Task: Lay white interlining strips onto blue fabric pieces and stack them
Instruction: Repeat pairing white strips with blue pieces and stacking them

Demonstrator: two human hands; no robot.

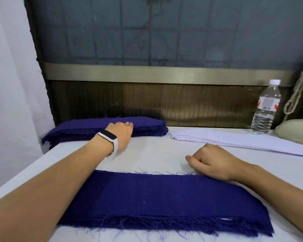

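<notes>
A stack of blue fabric pieces (147, 125) lies at the far left of the white table. My left hand (122, 133), with a white wristband, reaches onto its near edge; the fingertips are hidden behind the hand. A pile of white interlining strips (234, 139) lies at the far right. A stack of frayed blue pieces (164, 198) lies close to me, with a sliver of white showing at its near right edge. My right hand (212, 161) rests on the table at that stack's far right corner, fingers curled, holding nothing that I can see.
A clear water bottle (267, 109) stands at the back right, beside a cream rounded object (297, 130) and a hanging rope (297, 95). A dark wooden and glass panel (164, 102) rises behind the white table (156, 154). A white wall is on the left.
</notes>
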